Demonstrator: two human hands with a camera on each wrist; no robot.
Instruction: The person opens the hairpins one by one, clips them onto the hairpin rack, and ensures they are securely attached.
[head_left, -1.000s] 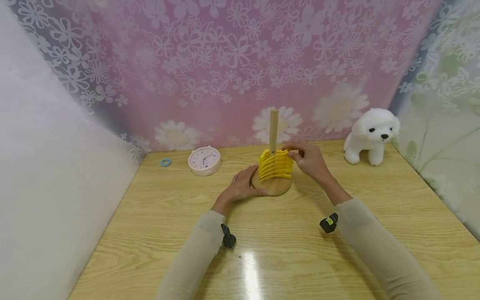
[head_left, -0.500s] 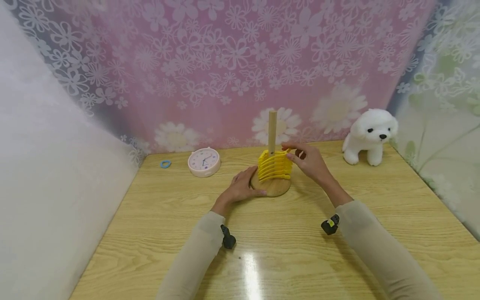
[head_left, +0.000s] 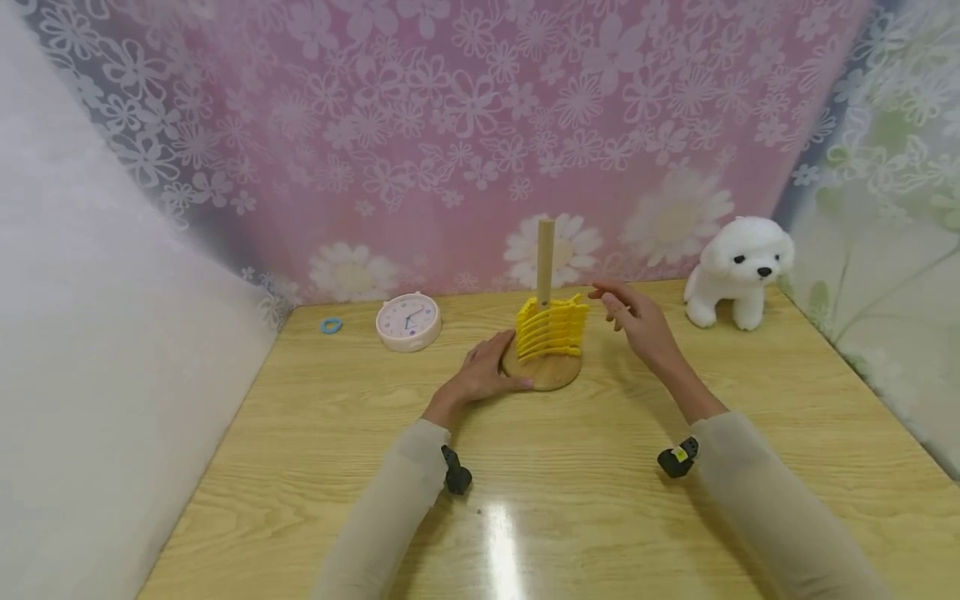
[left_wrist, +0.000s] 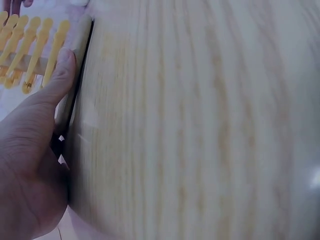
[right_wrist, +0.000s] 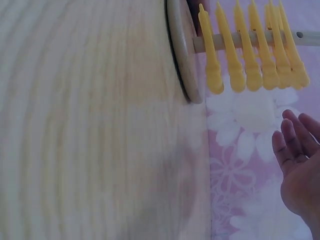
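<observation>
A wooden stand, a round base (head_left: 551, 375) with an upright pole (head_left: 545, 262), stands on the table. Several curved yellow plastic pieces (head_left: 551, 327) are stacked around the pole's lower part; the top ones tilt up at the right. My left hand (head_left: 483, 371) grips the left side of the base, its thumb (left_wrist: 64, 70) on the upper face in the left wrist view. Right of the stack is my right hand (head_left: 637, 321), holding nothing, with a gap between its fingertips and the yellow pieces. In the right wrist view its fingers (right_wrist: 295, 135) are slightly bent.
A pink clock (head_left: 408, 322) lies left of the stand, with a small blue ring (head_left: 331, 326) beyond it. A white plush dog (head_left: 741, 271) sits at the back right. Behind the wooden table (head_left: 570, 483) hangs a pink floral curtain (head_left: 450, 150).
My right hand has let go of the top of the yellow stack and moved right, away from it. The left hand stays on the base.
</observation>
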